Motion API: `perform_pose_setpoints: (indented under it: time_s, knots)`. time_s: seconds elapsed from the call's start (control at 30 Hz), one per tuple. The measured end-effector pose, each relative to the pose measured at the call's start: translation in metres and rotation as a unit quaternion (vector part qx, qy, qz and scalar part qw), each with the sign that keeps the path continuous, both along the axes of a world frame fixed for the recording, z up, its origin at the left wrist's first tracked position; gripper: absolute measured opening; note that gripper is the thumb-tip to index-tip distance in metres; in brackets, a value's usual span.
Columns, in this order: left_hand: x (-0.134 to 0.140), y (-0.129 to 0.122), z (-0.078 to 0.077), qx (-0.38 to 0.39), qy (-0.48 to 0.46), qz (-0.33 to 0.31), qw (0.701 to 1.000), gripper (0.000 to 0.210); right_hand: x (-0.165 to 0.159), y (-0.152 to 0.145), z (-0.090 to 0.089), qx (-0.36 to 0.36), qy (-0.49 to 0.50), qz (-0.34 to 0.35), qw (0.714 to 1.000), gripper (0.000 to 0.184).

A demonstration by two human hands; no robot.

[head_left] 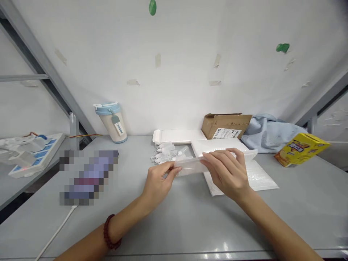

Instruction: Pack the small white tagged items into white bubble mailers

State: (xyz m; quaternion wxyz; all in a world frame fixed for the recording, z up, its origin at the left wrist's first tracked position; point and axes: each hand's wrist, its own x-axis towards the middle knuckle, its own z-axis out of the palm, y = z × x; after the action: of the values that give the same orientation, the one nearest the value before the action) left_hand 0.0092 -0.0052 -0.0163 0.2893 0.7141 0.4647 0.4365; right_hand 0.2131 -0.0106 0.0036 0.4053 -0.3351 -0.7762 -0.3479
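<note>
Left hand (160,179) and right hand (230,174) pinch a thin, translucent plastic bag (190,167) above the smooth grey desk (179,228), near wrinkled white mailers (259,177), heaped white tags (165,151) and an angular cardboard box (224,125), contents hidden.

One head-worn camera faces the wall (179,43), looking down on the tabletop (174,224), left hand (160,181) and right hand (230,174) close.

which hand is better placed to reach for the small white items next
Left, most likely: the left hand is nearer the small white items, while the right hand is farther right. Both hands grip the translucent packaging, so the left would probably need to let go first.
</note>
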Motion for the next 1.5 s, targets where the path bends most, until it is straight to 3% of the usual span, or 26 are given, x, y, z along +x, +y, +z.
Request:
perform_pose_setpoints:
  time_s: [0.13, 0.27, 0.43, 0.6, 0.8, 1.0, 1.2, 1.33, 1.5]
  knots:
    - [0.013, 0.010, 0.008, -0.135, -0.071, -0.049, 0.987, 0.025, 0.014, 0.012, 0.001, 0.005, 0.015, -0.026, 1.000, 0.022]
    - [0.035, 0.031, 0.018, -0.188, -0.112, -0.062, 0.974, 0.020, 0.030, 0.021, 0.001, -0.033, 0.034, -0.049, 0.998, 0.019]
    - [0.072, 0.070, 0.020, -0.277, -0.211, -0.088, 0.933, 0.018, 0.052, 0.034, -0.004, -0.116, 0.002, -0.076, 0.990, 0.014]
    - [0.096, 0.090, 0.012, -0.308, -0.224, -0.096, 0.919, 0.022, 0.071, 0.045, -0.013, -0.247, -0.034, -0.137, 0.959, 0.030]
    - [0.098, 0.097, 0.012, -0.309, -0.210, -0.064, 0.925, 0.018, 0.079, 0.048, -0.017, -0.274, -0.045, -0.181, 0.943, 0.023]
    - [0.087, 0.112, 0.015, -0.252, -0.128, -0.050, 0.958, 0.009, 0.076, 0.050, -0.021, -0.268, -0.048, -0.212, 0.938, 0.019]
    - [0.061, 0.135, 0.024, -0.125, 0.061, -0.016, 0.990, 0.011, 0.075, 0.053, -0.025, -0.257, -0.050, -0.232, 0.937, 0.030]
    - [0.047, 0.148, 0.028, -0.040, 0.209, -0.015, 0.977, 0.013, 0.075, 0.053, -0.026, -0.256, -0.049, -0.243, 0.934, 0.037]
    - [0.041, 0.157, 0.027, 0.004, 0.354, -0.020, 0.935, 0.016, 0.075, 0.052, -0.024, -0.265, -0.031, -0.261, 0.928, 0.034]
